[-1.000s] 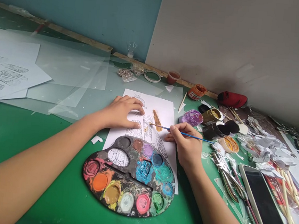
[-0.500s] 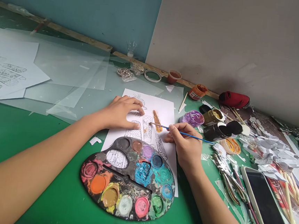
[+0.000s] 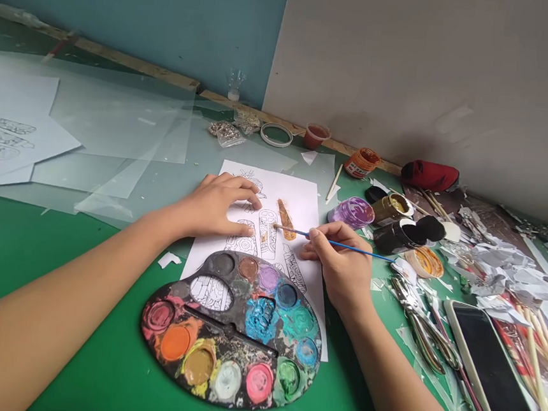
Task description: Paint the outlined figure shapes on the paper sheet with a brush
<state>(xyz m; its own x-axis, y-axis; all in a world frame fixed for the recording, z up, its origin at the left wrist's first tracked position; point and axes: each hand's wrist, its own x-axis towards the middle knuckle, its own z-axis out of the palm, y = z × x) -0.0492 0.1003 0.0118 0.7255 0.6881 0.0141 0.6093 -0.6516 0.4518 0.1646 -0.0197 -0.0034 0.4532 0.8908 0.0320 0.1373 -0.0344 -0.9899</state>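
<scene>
A white sheet with printed line drawings (image 3: pixel 298 198) lies on the green table, one narrow shape on it painted golden orange. My left hand (image 3: pixel 223 207) rests on the sheet's left side, fingers spread and holding nothing. In my right hand (image 3: pixel 343 263) is a thin blue paintbrush (image 3: pixel 347 246), pinched between thumb and fingers. Its tip meets the upright patterned shape in the middle, where small orange-brown marks show. A black paint palette (image 3: pixel 239 327) with several coloured wells covers the lower part of the sheet.
Open paint jars, purple (image 3: pixel 353 212), black (image 3: pixel 393 235) and orange (image 3: pixel 363 163), stand at the right. Pliers (image 3: pixel 419 327), a phone (image 3: pixel 494 372) and paper scraps (image 3: pixel 498 270) lie farther right. More printed sheets (image 3: pixel 16 132) and clear plastic sheets (image 3: pixel 123 115) spread across the left.
The camera view has shifted slightly. My left hand stays spread on the sheet, and the brush tip stays at the middle shape, where the orange-brown marks look slightly different.
</scene>
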